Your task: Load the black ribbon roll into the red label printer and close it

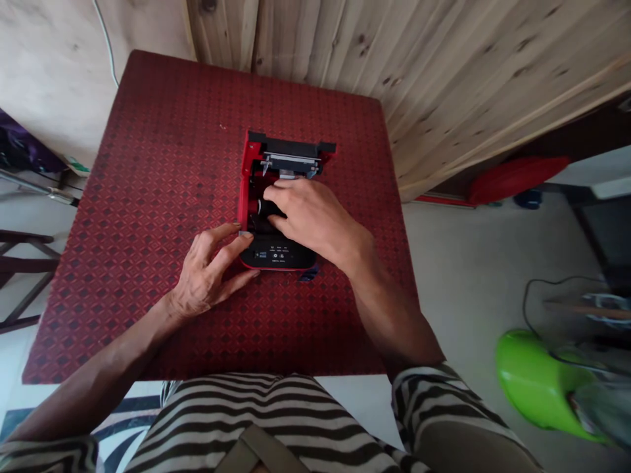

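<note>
A red and black label printer (pixel 279 256) sits on the table, with its lid (pixel 290 148) raised at the far side. My left hand (pixel 204 269) grips its near left corner, fingertips on the top edge and thumb low at the front. Inside the opened body reaches my right hand (pixel 318 220), palm down, with its fingers closed around a dark cylinder (pixel 266 207) that looks like a roll or spindle. That hand hides most of the cylinder and the compartment's right side. Small white markings and buttons show on the printer's front panel.
Beneath the printer is a table with a red patterned cloth (pixel 162 151). A small dark blue item (pixel 309 272) lies by the printer's near right corner. Wooden planks (pixel 345 46) line the back. A green bin (pixel 537 381) stands on the floor at right.
</note>
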A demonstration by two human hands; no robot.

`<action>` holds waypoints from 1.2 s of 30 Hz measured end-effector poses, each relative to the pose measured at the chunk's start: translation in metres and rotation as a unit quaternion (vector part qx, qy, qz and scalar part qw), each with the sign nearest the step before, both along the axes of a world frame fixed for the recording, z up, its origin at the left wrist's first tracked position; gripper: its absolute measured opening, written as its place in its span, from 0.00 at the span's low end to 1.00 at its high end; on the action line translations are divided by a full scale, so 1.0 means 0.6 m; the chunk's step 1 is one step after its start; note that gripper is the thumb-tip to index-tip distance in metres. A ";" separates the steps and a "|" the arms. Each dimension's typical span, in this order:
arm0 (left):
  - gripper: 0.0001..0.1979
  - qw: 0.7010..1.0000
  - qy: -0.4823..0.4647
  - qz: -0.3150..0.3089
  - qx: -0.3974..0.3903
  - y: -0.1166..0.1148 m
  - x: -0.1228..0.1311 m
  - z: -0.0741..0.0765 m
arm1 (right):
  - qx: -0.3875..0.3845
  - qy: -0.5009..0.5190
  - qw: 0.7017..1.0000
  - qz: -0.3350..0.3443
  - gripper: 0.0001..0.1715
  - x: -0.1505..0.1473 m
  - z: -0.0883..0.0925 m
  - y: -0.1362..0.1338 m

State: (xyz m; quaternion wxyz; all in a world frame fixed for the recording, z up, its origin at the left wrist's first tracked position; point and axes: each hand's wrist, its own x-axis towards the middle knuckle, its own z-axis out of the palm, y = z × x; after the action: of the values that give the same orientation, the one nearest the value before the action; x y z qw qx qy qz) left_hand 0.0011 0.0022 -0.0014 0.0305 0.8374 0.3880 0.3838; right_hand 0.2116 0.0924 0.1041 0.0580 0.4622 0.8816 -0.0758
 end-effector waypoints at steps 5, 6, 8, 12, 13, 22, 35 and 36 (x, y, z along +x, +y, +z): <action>0.39 1.000 0.002 0.004 -0.001 0.002 -0.002 -0.002 | 0.067 0.090 0.993 -0.033 0.11 0.013 0.004 -0.033; 0.38 1.000 0.003 0.005 0.001 0.002 -0.002 -0.002 | 0.087 0.127 0.987 -0.041 0.10 0.022 0.006 -0.043; 0.37 1.000 0.004 0.010 0.006 0.003 -0.001 -0.002 | 0.123 0.222 0.965 -0.071 0.10 0.048 0.013 -0.068; 0.37 1.000 -0.001 0.010 0.008 0.003 0.000 0.000 | 0.070 0.426 0.892 -0.131 0.17 0.118 0.024 -0.138; 0.36 1.000 -0.004 0.011 0.004 0.003 0.001 0.001 | 0.028 0.464 0.875 -0.132 0.20 0.131 0.022 -0.158; 0.36 1.000 -0.006 0.013 0.000 0.006 0.001 0.012 | -0.132 0.484 0.854 -0.140 0.19 0.115 -0.124 -0.264; 0.35 1.000 0.002 0.014 0.012 0.007 0.003 0.018 | -0.105 0.487 0.818 -0.288 0.09 0.186 -0.102 -0.262; 0.35 1.000 0.005 0.018 0.006 0.007 0.003 0.017 | -0.062 0.487 0.809 -0.324 0.06 0.199 -0.102 -0.252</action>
State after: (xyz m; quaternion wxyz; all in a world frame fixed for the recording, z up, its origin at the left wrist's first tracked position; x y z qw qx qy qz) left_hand 0.0030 0.0062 0.0090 0.0165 0.8324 0.4004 0.3827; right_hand 0.3309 -0.0586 0.0428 -0.3783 0.6189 0.5866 -0.3602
